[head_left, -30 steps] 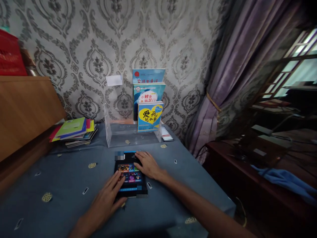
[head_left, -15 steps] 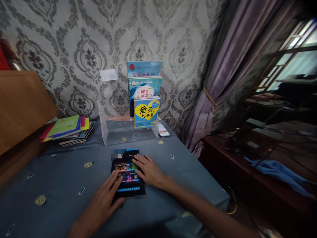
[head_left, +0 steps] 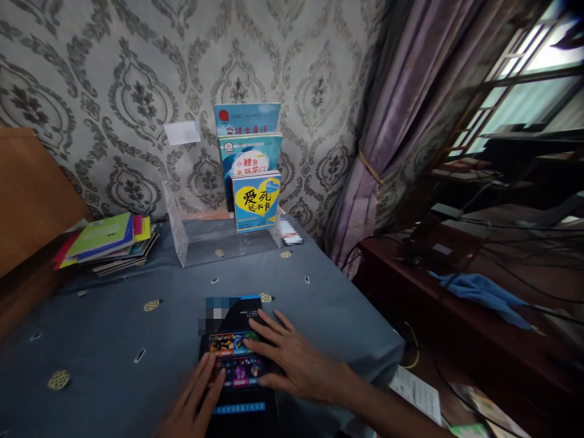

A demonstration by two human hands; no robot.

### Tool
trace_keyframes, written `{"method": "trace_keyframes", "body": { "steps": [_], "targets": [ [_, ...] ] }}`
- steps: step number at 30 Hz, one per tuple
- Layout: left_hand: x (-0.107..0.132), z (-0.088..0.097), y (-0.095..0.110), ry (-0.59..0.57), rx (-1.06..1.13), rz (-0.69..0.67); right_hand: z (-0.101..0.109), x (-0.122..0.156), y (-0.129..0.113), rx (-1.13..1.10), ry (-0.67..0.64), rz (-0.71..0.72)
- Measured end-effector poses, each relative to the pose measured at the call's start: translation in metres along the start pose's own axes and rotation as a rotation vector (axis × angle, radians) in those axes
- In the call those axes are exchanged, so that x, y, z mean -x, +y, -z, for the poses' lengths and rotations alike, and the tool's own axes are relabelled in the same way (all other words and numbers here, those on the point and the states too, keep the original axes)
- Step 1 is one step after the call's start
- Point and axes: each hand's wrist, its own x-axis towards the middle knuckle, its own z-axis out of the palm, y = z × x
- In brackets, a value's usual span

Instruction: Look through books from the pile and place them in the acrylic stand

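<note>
A black book [head_left: 241,398] with rows of colourful small pictures on its cover lies on the blue-grey tablecloth. On its left side rest the straight fingers of my left hand [head_left: 194,398]; that thumb is hidden. My right hand [head_left: 292,359] lies spread over the book's right side, fingertips on the cover. Neither hand is closed around it. Behind the book stands a clear acrylic rack [head_left: 182,243]. Its right part holds a blue book with a yellow heart [head_left: 256,204], a teal book [head_left: 250,152] and a taller blue book [head_left: 249,118], one behind another.
A pile of colourful books [head_left: 103,237] lies at the left, near a brown wooden panel [head_left: 36,194]. A white card [head_left: 182,132] is at the rack's top left. To the right are a purple curtain [head_left: 378,140], a dark red cabinet [head_left: 392,280], cables and a blue cloth [head_left: 479,295].
The black book has come nearer to me, away from the rack, with both hands still on it. The camera view has also shifted, so the rack sits further left.
</note>
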Motion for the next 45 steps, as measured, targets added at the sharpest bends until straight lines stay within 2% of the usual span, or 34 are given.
{"method": "trace_keyframes", "body": {
  "steps": [5,8,14,18,23,28,31,33,37,39,43,45],
  "targets": [
    [0.003,0.004,0.005,-0.004,0.006,0.029,0.008,0.019,0.000,-0.071,-0.105,0.094],
    [0.003,0.006,0.004,-0.005,-0.011,0.009,0.005,0.023,-0.001,-0.065,-0.150,0.109],
    [0.008,0.001,0.005,-0.048,-0.011,0.021,-0.009,0.022,-0.012,0.044,-0.059,0.024],
    [0.007,0.003,0.009,-0.046,-0.018,0.034,-0.015,0.023,-0.015,0.058,-0.020,0.021],
    [-0.006,0.027,0.013,0.007,0.039,0.040,-0.018,0.025,-0.005,0.023,0.005,0.049],
    [-0.023,0.054,0.000,0.006,0.267,0.087,-0.013,0.017,0.009,-0.140,0.007,0.055],
    [-0.037,0.062,-0.015,0.052,0.511,0.232,-0.004,0.005,0.011,-0.314,0.097,0.078],
    [-0.051,0.068,-0.024,0.031,0.716,0.360,0.004,-0.005,0.011,-0.408,0.164,0.096],
    [-0.086,0.070,-0.041,0.061,1.065,0.489,0.020,-0.025,0.010,-0.524,0.294,0.014],
    [-0.102,0.059,-0.049,0.133,1.135,0.583,0.026,-0.036,0.012,-0.532,0.385,-0.079],
    [-0.135,0.024,-0.069,0.365,1.091,0.889,0.030,-0.067,0.024,-0.541,0.624,-0.195],
    [-0.153,0.009,-0.080,0.427,1.141,0.943,0.030,-0.086,0.035,-0.567,0.717,-0.234]
  ]
}}
